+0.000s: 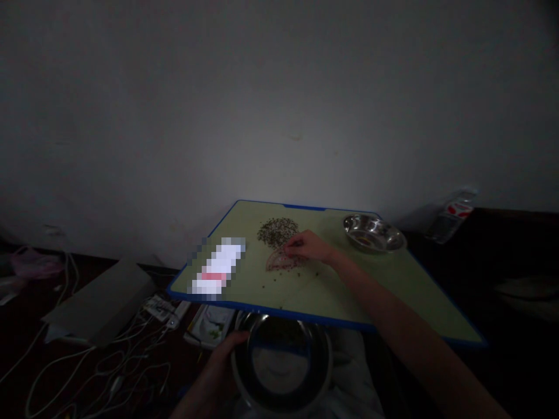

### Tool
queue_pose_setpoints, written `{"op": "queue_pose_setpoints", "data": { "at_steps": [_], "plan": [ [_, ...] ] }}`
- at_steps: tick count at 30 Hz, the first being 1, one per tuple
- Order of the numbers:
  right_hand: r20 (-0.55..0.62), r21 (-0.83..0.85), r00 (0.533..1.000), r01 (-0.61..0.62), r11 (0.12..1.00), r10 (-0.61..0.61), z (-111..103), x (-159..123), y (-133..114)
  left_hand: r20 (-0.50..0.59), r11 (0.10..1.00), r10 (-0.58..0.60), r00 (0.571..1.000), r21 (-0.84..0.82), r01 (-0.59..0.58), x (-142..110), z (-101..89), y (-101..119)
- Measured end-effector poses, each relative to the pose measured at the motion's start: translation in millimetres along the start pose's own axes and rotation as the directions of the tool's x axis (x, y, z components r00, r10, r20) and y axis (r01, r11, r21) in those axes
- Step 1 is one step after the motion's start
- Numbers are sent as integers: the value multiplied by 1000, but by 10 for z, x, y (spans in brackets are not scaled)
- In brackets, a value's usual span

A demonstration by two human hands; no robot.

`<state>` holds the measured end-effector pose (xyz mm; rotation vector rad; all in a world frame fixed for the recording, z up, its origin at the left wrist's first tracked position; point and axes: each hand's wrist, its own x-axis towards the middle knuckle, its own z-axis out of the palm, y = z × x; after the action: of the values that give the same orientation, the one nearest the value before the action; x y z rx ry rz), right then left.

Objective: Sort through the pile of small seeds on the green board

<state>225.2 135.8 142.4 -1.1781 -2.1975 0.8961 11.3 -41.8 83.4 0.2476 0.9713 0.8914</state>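
My left hand [225,355] grips the rim of a steel bowl [282,364] held below the near edge of a green table with blue trim [393,279]. My right hand [308,245] reaches over the table, fingers pinched on a clear pinkish half-round ruler [282,263] that lies flat. A pile of small dark seeds [277,231] sits just beyond the ruler, with loose seeds scattered around it.
A second steel bowl [373,233] stands at the table's far right. A blurred white and red packet [218,266] lies at the left edge. A plastic bottle [452,215] leans by the wall. A grey box [102,299] and tangled white cables [109,361] cover the floor.
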Motion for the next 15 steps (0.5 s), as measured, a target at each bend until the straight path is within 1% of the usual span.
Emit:
{"op": "queue_pose_setpoints", "data": {
  "at_steps": [3, 9, 12, 15],
  "plan": [
    [-2, 5, 1000, -5, 1000, 5, -13, -8, 14, 2, 1000, 10, 1000, 22, -10, -11, 7, 6],
    [62, 139, 993, -113, 984, 105, -71, -58, 24, 21, 998, 40, 999, 40, -41, 26, -46, -5],
    [85, 147, 989, -136, 980, 124, -100, -67, 40, 11, 999, 30, 999, 40, -31, 31, -54, -10],
    [65, 119, 989, -143, 983, 136, -128, -65, 66, 9, 998, 51, 999, 27, -52, 18, -43, -9]
  ]
}}
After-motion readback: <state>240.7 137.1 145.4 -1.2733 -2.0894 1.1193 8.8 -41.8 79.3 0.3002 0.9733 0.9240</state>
